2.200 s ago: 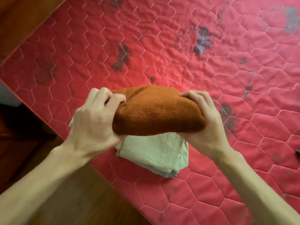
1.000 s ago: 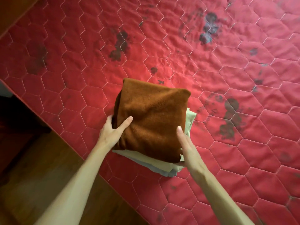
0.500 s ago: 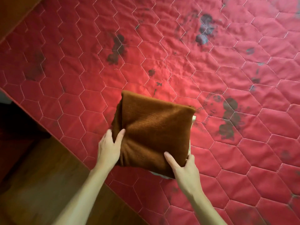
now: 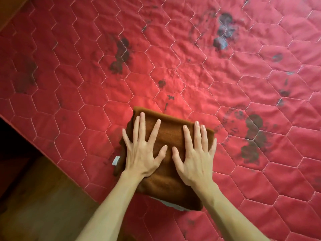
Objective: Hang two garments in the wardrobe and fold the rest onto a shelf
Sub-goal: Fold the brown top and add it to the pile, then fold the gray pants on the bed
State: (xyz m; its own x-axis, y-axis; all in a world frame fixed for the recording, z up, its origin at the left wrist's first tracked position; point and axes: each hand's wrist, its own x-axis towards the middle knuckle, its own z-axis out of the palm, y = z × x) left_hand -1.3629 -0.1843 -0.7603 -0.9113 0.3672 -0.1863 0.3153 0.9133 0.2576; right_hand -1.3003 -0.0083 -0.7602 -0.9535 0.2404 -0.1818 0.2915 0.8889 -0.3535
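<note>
Past the wooden floor point(image 4: 43, 197) at the near left, a folded brown garment point(image 4: 171, 131) lies on the red quilted bed cover point(image 4: 191, 75), just inside its near edge. It sits on top of paler folded cloth point(image 4: 175, 206), of which only a thin sliver shows at the near corner. The left hand point(image 4: 142, 150) and right hand point(image 4: 196, 157) lie side by side on the brown garment, palms down, fingers straight and spread, pressing on it and gripping nothing. Farther across the cover, well apart from the pile, dark stains point(image 4: 121, 56) mark the hexagon stitching.
</note>
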